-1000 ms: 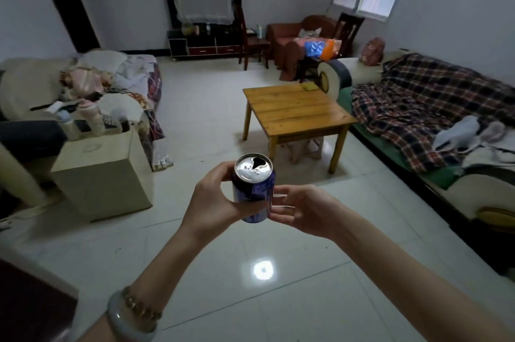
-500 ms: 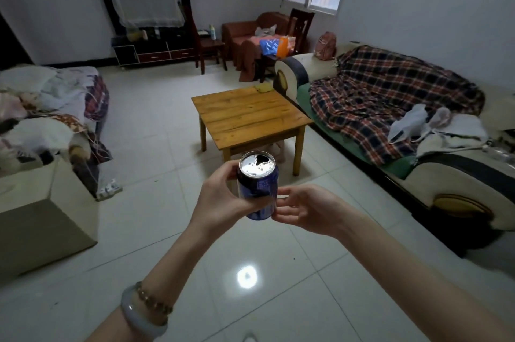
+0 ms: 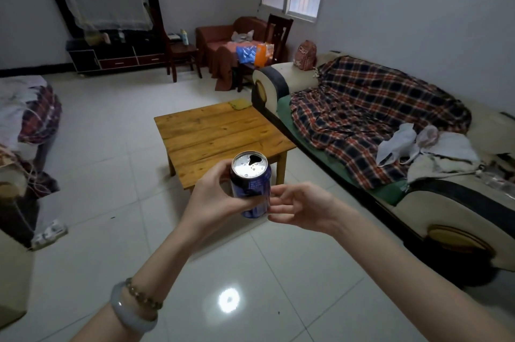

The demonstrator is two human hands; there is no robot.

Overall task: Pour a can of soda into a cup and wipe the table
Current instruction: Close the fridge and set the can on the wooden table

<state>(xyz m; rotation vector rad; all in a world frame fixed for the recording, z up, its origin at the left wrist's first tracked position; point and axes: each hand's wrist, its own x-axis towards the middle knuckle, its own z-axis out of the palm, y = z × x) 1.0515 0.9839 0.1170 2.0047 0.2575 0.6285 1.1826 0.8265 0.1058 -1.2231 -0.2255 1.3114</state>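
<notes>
Tiled floor leads to the wooden table (image 3: 223,140); short of it, left hand (image 3: 214,199) grips the opened soda can (image 3: 250,184) upright against spilling, right hand (image 3: 301,206) loosely open just beside

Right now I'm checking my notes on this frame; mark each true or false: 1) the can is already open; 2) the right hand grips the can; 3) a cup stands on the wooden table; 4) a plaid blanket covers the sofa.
1) True: the can top shows an open mouth.
2) False: the left hand grips it; the right hand is open beside it.
3) False: the wooden table holds only a small yellow cloth.
4) True: the plaid blanket lies over the sofa.
</notes>
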